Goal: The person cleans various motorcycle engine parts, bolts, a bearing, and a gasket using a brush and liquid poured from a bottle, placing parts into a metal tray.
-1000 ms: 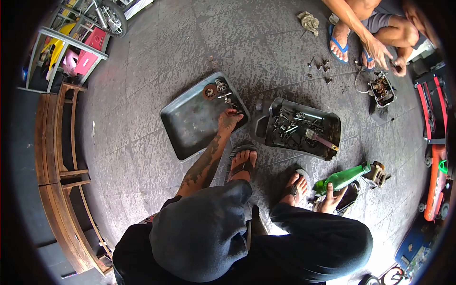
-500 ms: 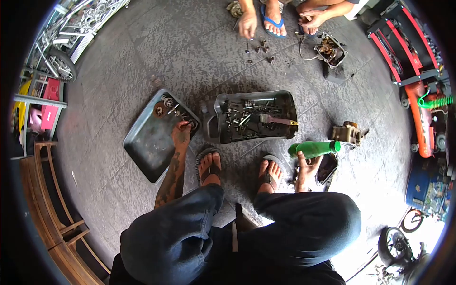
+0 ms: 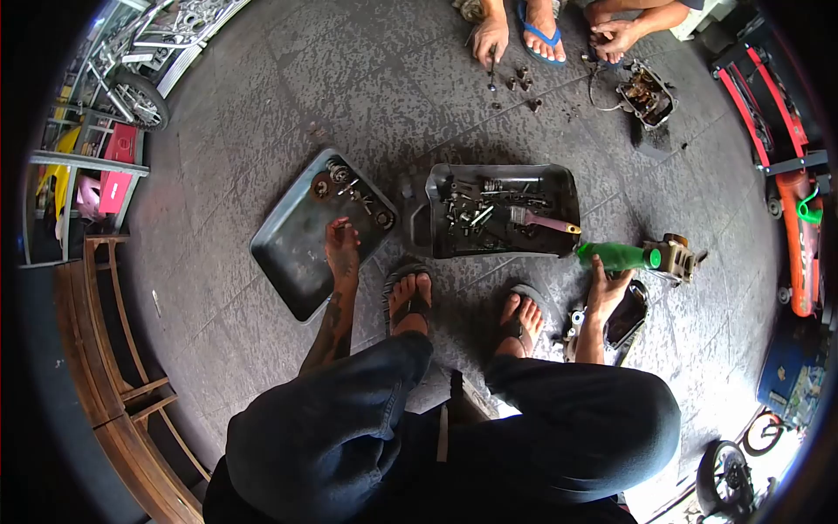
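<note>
My left hand (image 3: 341,248) hovers over the dark shallow tray (image 3: 292,262), fingers loosely curled and apart, with nothing visible in them. At the tray's far end lie a ring-shaped part (image 3: 384,219), a brown toothed disc (image 3: 323,185), a coiled metal part (image 3: 337,171) and small pieces. On the right, my right hand (image 3: 606,288) is wrapped round a green plastic bottle (image 3: 616,256), held tilted sideways with its green cap to the right. Between my hands stands a deeper black bin (image 3: 420,229) of bolts and metal parts, with a paintbrush (image 3: 550,221) across them.
A metal engine part (image 3: 674,259) and an open dark cover (image 3: 630,316) lie on the right. Opposite, another person's hand (image 3: 491,42) holds a thin metal piece near small parts and an opened engine casing (image 3: 648,93). A wooden bench (image 3: 87,349) stands left.
My left hand has left the ring-shaped part and pulled back over the tray. My right hand still grips the green bottle, now slightly farther forward. The whole view has shifted sideways.
</note>
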### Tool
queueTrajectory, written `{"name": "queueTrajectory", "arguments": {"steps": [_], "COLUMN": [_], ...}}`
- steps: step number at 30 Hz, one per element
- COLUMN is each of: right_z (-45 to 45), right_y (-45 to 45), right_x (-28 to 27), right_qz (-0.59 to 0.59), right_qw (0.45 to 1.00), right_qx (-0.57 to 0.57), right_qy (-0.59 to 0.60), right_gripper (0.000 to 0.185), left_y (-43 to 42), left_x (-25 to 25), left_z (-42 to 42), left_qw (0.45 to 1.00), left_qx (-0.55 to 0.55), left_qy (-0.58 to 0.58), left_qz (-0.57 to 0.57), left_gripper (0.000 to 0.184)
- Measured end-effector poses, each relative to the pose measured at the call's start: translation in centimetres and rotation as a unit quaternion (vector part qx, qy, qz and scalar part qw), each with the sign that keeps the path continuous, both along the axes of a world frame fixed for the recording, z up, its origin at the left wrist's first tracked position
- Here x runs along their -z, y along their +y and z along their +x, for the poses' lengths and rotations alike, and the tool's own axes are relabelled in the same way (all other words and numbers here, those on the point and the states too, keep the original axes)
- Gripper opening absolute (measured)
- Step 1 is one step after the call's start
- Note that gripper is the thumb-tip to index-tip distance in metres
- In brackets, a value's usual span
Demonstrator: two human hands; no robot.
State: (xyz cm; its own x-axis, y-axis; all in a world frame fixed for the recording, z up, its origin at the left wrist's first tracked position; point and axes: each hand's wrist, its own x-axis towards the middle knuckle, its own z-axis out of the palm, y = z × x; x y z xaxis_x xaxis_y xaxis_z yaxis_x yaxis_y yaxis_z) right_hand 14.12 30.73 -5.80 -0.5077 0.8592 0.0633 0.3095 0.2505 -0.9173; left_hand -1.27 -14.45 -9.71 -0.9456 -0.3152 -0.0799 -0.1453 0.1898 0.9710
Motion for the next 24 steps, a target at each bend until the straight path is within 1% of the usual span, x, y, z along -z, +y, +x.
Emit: {"name": "queueTrajectory", "arguments": {"steps": [1,2,3,4,5,6,8,9,11,12,14,15,17,18,19,20,21,23,24], "right_z": [-0.2,-0.3,-0.7,-1.0,-1.1,-1.3,-1.7,-1.6,-1.6,-1.7,-1.5,-1.5,-1.1,-0.9,-0.9,-0.6,-0.3,0.1,0.5], "right_y": [0.3,1.1,0.9,1.2,1.4,1.5,2.1,2.4,1.9,1.7,1.5,1.2,0.8,0.8,0.9,1.0,1.0,0.4,-0.2], "right_x": [-0.1,1.4,0.5,0.6,0.8,0.7,1.5,2.1,2.1,2.1,2.8,2.6,2.0,2.3,2.5,2.6,2.4,2.0,1.4], "right_qz": [0.029,0.030,0.031,0.049,0.066,0.065,0.048,0.031,0.037,0.044,0.047,0.048,0.014,0.002,-0.009,0.000,0.033,0.028,-0.021], "right_qw": [0.999,1.000,0.999,0.998,0.996,0.995,0.997,0.998,0.998,0.998,0.998,0.999,0.999,0.999,0.999,0.999,0.997,0.999,0.999], "right_qx": [-0.003,0.002,0.000,0.006,0.011,-0.006,-0.019,-0.033,-0.031,-0.031,-0.025,-0.020,-0.037,-0.040,-0.043,-0.048,-0.043,-0.039,-0.020], "right_qy": [-0.026,-0.010,-0.019,-0.042,-0.065,-0.070,-0.056,-0.039,-0.029,-0.015,-0.015,-0.014,-0.021,-0.008,0.006,-0.022,-0.061,-0.001,0.033], "right_gripper": [0.072,0.074,0.073,0.073,0.073,0.074,0.074,0.074,0.073,0.073,0.073,0.073,0.075,0.075,0.076,0.078,0.078,0.072,0.067], "left_y": [0.7,1.4,2.2,3.3,4.3,5.1,7.6,8.9,11.7,12.9,14.8,15.4,16.7,17.0,17.4,17.7,17.8,17.9,18.0], "left_x": [-1.0,-2.0,-3.4,-5.0,-6.1,-6.4,-7.0,-7.4,-8.1,-7.9,-7.2,-6.8,-6.1,-6.1,-6.1,-6.1,-5.6,-5.2,-5.3], "left_z": [-0.3,-0.3,-0.2,-0.5,-0.7,-1.0,-1.6,-1.6,-1.4,-1.3,-1.1,-1.1,-0.6,-0.2,0.2,0.7,1.2,1.7,1.7], "left_qw": [0.999,0.996,0.996,0.995,0.993,0.993,0.981,0.982,0.971,0.970,0.931,0.919,0.885,0.883,0.866,0.848,0.846,0.819,0.818], "left_qx": [0.002,0.005,0.009,0.040,0.070,0.071,0.151,0.151,0.228,0.229,0.356,0.387,0.420,0.424,0.444,0.463,0.466,0.483,0.484], "left_qy": [0.009,0.014,0.008,0.001,-0.007,-0.010,0.054,0.052,0.052,0.052,0.060,0.004,0.059,0.060,0.077,0.092,0.091,0.102,0.104], "left_qz": [0.046,0.091,0.093,0.092,0.090,0.089,0.105,0.105,0.057,0.058,-0.055,-0.076,-0.194,-0.193,-0.218,-0.241,-0.241,-0.293,-0.293], "left_gripper": [0.020,0.021,0.021,0.021,0.021,0.021,0.022,0.022,0.023,0.023,0.025,0.025,0.025,0.025,0.024,0.024,0.024,0.022,0.022]}}
